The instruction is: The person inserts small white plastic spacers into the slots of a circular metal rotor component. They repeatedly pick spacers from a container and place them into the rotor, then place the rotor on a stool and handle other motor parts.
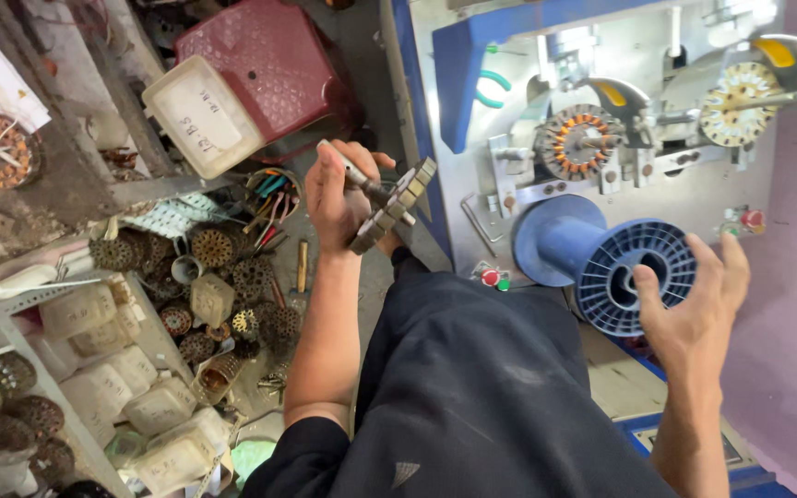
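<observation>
1. The left hand [336, 198] is closed in a firm grip around a metal tool [354, 174] with a slim handle, and the same hand carries a toothed metal ring [395, 205], a motor core seen edge-on, which sits at the tool's tip just in front of the fingers.
2. The ring is held in the air above the person's dark-clothed lap, close to the left edge of the blue and grey winding machine [454, 74].
3. The right hand [696, 300] is spread wide open, fingers apart, and grips nothing; its fingertips lie against the rim of the blue plastic spool [622, 267].
4. The spool lies on its side at the front of the machine, its ribbed round end facing the camera.
5. Behind the spool, two more toothed cores are mounted on the machine: one wound with orange wire [576, 141] and a pale one [736, 104] farther right.
6. A red button [490, 277] sits on the machine just left of the spool.
7. To the person's left, a heap of dark rusty cores [214, 277] lies on the floor.
8. Beyond the heap stand a cup of coloured tools [272, 192], a white tray [201, 114] and a red plastic stool [269, 60].
9. Nearer the camera on that side, a shelf [11, 304] holds pale plastic containers [131, 369].
</observation>
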